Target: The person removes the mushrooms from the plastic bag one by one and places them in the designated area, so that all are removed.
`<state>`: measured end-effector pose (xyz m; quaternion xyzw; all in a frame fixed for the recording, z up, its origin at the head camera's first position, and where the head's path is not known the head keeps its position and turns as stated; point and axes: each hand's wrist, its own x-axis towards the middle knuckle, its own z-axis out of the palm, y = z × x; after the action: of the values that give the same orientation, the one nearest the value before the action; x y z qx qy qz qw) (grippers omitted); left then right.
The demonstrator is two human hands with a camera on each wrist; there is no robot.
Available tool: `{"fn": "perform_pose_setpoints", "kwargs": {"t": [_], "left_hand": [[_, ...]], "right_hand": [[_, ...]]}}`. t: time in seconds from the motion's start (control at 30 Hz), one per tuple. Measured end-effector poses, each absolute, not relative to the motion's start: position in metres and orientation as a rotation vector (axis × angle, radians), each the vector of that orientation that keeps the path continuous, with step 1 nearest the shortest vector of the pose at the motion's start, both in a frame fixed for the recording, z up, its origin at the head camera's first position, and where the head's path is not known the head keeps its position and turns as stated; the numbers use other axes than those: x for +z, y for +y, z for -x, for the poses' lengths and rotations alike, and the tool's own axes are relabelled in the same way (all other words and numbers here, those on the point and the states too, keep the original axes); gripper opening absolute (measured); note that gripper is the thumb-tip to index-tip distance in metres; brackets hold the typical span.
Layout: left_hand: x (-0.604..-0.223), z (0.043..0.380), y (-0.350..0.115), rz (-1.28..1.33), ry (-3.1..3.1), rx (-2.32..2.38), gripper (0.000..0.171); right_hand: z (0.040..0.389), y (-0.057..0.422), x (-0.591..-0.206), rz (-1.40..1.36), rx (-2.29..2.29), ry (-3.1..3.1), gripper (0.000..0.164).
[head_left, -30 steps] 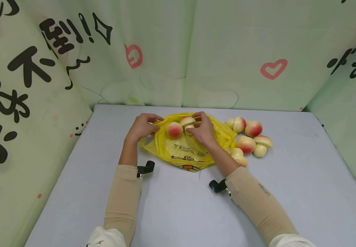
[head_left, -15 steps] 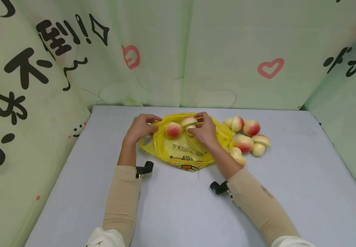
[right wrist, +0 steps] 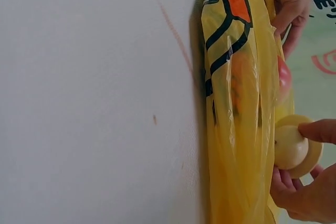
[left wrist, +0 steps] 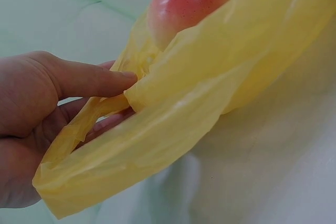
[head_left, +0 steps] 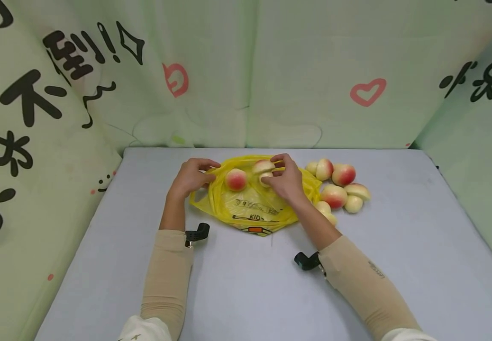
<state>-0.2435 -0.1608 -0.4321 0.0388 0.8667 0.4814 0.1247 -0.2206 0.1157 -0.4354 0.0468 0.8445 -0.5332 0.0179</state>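
Note:
A yellow plastic bag (head_left: 254,201) lies on the table with its mouth spread toward the back. My left hand (head_left: 192,177) pinches its left edge between thumb and fingers; a handle loop (left wrist: 100,182) hangs over those fingers in the left wrist view. Inside the mouth sits a round, red-topped piece (head_left: 236,180), its underside hidden. My right hand (head_left: 289,182) holds a toy mushroom (head_left: 264,166) with a pale stem and a reddish cap over the bag's right part. In the right wrist view, thumb and fingers grip this mushroom (right wrist: 291,148) at the stem and cap.
Several more toy mushrooms, pale with red-flushed caps, lie right of the bag, one (head_left: 357,195) on its side at the outer end. A light grey cloth covers the table (head_left: 246,284). Printed green curtains (head_left: 305,71) enclose the back and sides.
My right hand and its mushroom have shifted slightly right, widening the gap to the red-topped piece. The left hand keeps its pinch on the bag. The head view has drifted a little.

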Motion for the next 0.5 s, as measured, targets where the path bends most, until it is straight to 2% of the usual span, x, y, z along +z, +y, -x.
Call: {"fn": "perform_pose_setpoints", "kwargs": {"t": [0.5], "left_hand": [[-0.433,0.244,-0.161,-0.128,2.523,1.421,0.032]], "right_hand": [[0.205,0.125,-0.42,-0.135,-1.655,2.602,0.058]]}}
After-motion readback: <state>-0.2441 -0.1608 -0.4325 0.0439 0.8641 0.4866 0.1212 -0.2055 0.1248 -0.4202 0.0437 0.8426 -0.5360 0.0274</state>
